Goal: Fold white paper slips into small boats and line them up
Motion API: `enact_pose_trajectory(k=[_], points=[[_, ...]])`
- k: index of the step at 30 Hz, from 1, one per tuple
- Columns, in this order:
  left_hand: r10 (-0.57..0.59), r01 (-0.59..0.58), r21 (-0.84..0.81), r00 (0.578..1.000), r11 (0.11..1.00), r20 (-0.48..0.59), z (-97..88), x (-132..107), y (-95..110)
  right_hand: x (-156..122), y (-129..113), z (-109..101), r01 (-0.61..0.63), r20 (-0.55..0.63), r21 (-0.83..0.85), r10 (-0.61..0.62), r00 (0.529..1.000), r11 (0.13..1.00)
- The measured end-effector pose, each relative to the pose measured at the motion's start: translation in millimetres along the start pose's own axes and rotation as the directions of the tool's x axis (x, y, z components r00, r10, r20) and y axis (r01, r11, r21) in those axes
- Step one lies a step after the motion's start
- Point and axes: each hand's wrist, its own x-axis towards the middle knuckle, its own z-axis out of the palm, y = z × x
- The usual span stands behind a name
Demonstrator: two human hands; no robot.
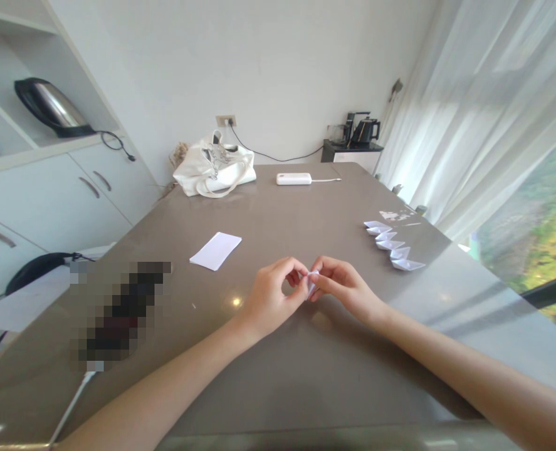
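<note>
A small folded piece of white paper [311,284] is pinched between both hands above the middle of the table. My left hand [278,294] grips its left side between thumb and fingers. On the other side, my right hand [341,283] holds it with thumb and fingertips. Most of the paper is covered by the fingers, so its exact shape cannot be made out. Off to the right, several folded paper boats [390,244] stand in a slanting row. A stack of white paper sheets [215,251] lies flat to the left, beyond my left hand.
Paper scraps [397,215] lie near the table's right edge. A white power bank [293,179] and a white handbag [216,169] are at the far end. On the left, a pixelated dark object [122,313] joins a white cable [73,404]. The brown tabletop [278,219] is glossy.
</note>
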Motion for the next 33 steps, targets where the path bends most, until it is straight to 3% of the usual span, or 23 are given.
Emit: enact_pose_trajectory(k=[13,21,33], points=[[-0.02,0.019,0.082,1.0,0.996,0.01,6.7,-4.9,6.8,-4.9,5.0,2.9,0.063,-0.067,-0.147,-0.074,0.995,0.987],[-0.183,0.183,-0.004,0.983,0.983,0.009,5.1,-3.8,7.8,-3.5,6.3,2.6,0.055,-0.081,-0.14,-0.067,0.994,0.989],[-0.168,0.168,0.003,0.986,0.986,0.004,5.2,-4.2,9.1,-4.9,6.0,1.2,0.05,-0.107,-0.272,-0.082,0.991,0.961]])
